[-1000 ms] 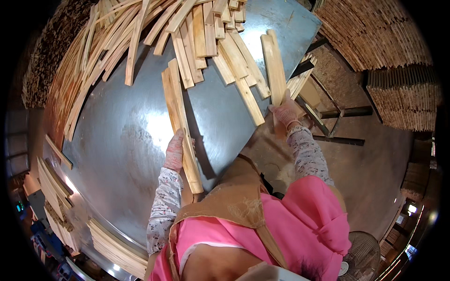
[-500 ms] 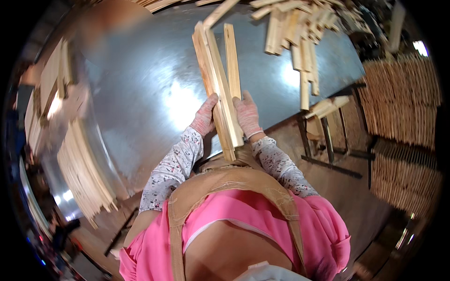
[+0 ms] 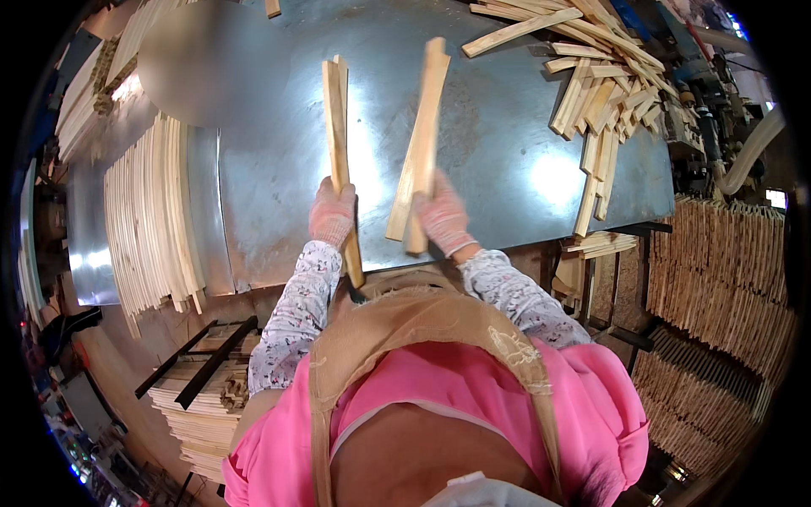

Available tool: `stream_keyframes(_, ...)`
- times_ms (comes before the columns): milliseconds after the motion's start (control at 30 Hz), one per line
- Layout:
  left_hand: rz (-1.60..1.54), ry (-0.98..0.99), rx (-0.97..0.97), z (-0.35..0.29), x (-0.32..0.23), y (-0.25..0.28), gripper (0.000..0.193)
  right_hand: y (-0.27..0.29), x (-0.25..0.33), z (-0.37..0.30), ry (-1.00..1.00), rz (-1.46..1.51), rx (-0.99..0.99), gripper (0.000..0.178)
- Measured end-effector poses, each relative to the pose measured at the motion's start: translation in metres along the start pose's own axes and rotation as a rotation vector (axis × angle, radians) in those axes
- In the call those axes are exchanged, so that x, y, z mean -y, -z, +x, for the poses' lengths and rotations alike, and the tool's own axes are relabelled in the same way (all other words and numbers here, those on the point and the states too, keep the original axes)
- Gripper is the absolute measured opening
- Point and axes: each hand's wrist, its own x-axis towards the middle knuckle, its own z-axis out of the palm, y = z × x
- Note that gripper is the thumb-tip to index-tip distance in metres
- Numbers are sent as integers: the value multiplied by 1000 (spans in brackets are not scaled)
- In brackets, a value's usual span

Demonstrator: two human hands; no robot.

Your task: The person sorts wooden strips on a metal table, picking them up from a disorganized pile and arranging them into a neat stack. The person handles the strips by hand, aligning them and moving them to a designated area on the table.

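Hands have swung apart, each off with its own pair of sticks, where half a second ago they met around one bundle! Far left, a row of pale slats [image 3: 152, 211] lies side by side on the metal tabletop [image 3: 279, 169], long axes running away from the person, and below it a stack of boards [image 3: 198, 427] sits by black bars. Moving right, the left hand [image 3: 332, 213], in a pinkish knit glove, is closed around the left pair [image 3: 336, 118], which points away from the body, far ends leaning a touch left, near ends at the table's front edge. Next, over the table, comes the right pair [image 3: 428, 110], far ends overlapping and tipped right, near ends splayed into a narrow V. Just beside them the right hand [image 3: 441, 215], blurred, grips low, thumb across the wood. Both forearms reach forward in patterned sleeves [image 3: 291, 317], angling inward. Further right, a loose pile of sticks [image 3: 604, 97] points every which way, and beyond the table's corner rise tall stacks of wood [image 3: 718, 287]
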Motion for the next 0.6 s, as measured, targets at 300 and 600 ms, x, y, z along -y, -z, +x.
stream_keyframes(300,-4,-4,77,5,-15,-10,89,-10,35,43,17,-495,-102,84)
stream_keyframes(600,-1635,321,533,36,30,14,60,7,16,84,-394,1410,388,52)
